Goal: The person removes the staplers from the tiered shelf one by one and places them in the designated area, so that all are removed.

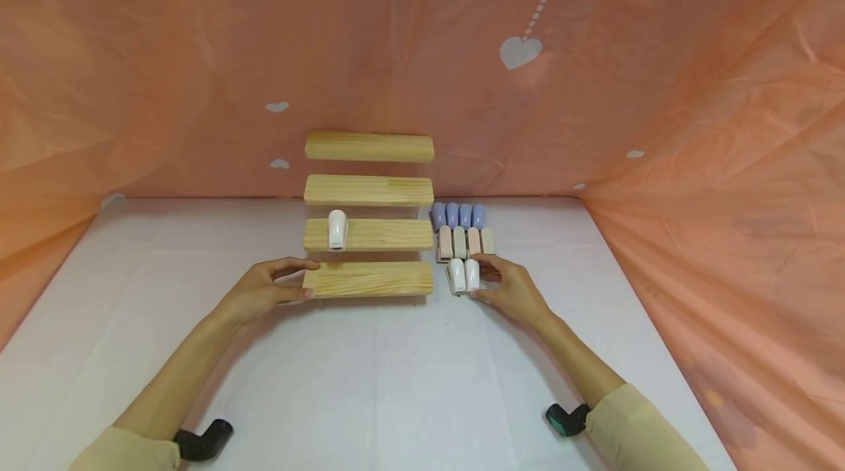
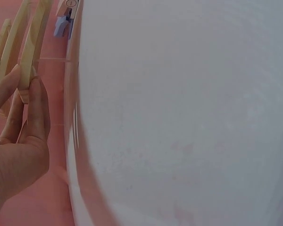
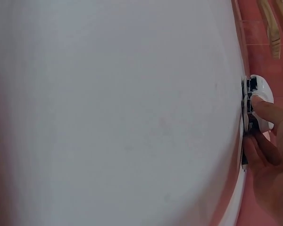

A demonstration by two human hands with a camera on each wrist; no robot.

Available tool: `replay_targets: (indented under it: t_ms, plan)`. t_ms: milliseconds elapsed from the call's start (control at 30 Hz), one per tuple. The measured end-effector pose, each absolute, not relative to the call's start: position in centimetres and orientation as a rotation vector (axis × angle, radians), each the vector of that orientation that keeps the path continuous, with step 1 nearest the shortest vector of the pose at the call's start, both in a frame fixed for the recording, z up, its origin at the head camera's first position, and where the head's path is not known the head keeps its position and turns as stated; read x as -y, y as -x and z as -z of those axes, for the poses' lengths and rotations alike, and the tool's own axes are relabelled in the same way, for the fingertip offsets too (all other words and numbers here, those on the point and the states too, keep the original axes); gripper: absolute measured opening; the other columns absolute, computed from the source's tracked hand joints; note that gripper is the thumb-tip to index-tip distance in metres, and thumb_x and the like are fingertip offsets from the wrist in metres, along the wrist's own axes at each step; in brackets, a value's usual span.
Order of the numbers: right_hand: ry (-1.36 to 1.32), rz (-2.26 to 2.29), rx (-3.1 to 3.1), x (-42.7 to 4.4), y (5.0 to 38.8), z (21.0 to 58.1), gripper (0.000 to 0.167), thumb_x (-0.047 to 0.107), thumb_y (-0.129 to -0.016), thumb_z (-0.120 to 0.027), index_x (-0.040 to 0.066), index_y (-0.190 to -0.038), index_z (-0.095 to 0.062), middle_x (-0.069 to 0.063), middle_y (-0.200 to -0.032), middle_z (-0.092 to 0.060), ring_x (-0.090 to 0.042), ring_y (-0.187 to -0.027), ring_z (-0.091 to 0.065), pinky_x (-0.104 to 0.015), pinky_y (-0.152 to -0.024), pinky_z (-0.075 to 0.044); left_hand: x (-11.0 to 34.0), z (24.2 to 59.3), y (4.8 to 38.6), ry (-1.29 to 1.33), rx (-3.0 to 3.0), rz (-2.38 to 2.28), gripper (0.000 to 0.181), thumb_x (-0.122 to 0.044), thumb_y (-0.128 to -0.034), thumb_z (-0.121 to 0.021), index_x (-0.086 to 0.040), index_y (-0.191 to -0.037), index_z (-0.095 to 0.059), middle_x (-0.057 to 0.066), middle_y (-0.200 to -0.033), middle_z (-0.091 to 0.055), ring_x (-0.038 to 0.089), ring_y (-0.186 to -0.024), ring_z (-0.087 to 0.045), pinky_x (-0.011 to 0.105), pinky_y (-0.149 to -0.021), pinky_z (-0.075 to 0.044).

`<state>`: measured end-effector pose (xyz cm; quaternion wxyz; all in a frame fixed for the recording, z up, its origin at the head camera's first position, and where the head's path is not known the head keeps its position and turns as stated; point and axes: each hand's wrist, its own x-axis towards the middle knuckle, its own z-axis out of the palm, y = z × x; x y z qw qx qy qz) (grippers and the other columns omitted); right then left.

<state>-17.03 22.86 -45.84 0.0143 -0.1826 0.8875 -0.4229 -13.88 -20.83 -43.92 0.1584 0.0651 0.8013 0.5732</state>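
Observation:
My left hand (image 1: 259, 290) pinches the left end of the lowest wooden board (image 1: 370, 280), thumb on one side and fingers on the other in the left wrist view. On the board just behind it stands a white mini stapler (image 1: 337, 227). Over on the right, my right hand (image 1: 518, 295) holds the right one of two white mini staplers (image 1: 472, 275) that stand side by side. The right wrist view shows the thumb against the side of a white stapler (image 3: 264, 89); the fingers are partly hidden.
Two more wooden boards (image 1: 368, 190) rise behind in steps. Beyond the white staplers stand a row of pink and pale green staplers (image 1: 459, 242) and a row of purple ones (image 1: 465, 216). An orange curtain (image 1: 422, 53) with hearts surrounds the white table (image 1: 422, 383).

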Motion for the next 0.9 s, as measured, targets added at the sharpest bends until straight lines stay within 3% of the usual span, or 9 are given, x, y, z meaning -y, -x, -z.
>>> replay_targets:
  t_ms: [367,533,767,900]
  plan:
    - [0.586,1.354,-2.823,-23.4,17.2,44.8,0.060,0.002,-0.077,-0.085,-0.002,-0.131,-0.060,-0.015,-0.118,-0.068,-0.030,-0.108,-0.066,-0.036,-0.095,-0.053,20.9,43.8,13.9,-0.180,-2.309,-1.627,0.057,-0.023,-0.0859,-0.079,-0.002,-0.135,-0.058,0.021,-0.152,-0.040,0.046,-0.145,-0.022,0.055,-0.108,-0.037]
    - [0.676,1.419,-2.841,-23.4,17.4,44.1,0.057,0.000,-0.077,-0.083,-0.005,-0.129,-0.060,-0.020,-0.117,-0.068,-0.033,-0.108,-0.065,-0.038,-0.096,-0.053,20.9,43.9,14.0,-0.193,-2.307,-1.632,0.057,-0.022,-0.0862,-0.079,-0.001,-0.135,-0.058,0.022,-0.152,-0.041,0.046,-0.145,-0.021,0.055,-0.108,-0.038]
    - [0.852,1.611,-2.736,-21.4,16.3,41.1,0.052,-0.015,-0.076,-0.077,-0.020,-0.123,-0.056,-0.035,-0.114,-0.063,-0.051,-0.105,-0.061,-0.051,-0.093,-0.051,20.9,44.1,14.1,-0.197,-2.295,-1.639,0.056,-0.021,-0.0863,-0.079,0.001,-0.134,-0.058,0.023,-0.152,-0.040,0.047,-0.144,-0.024,0.050,-0.104,-0.043]
    - [0.867,1.627,-2.718,-20.3,16.3,40.3,0.051,-0.014,-0.077,-0.077,-0.020,-0.123,-0.056,-0.035,-0.116,-0.062,-0.050,-0.106,-0.061,-0.053,-0.093,-0.050,20.8,44.1,14.1,-0.191,-2.296,-1.646,0.056,-0.021,-0.0860,-0.079,0.001,-0.134,-0.058,0.022,-0.150,-0.043,0.046,-0.144,-0.024,0.050,-0.106,-0.042]
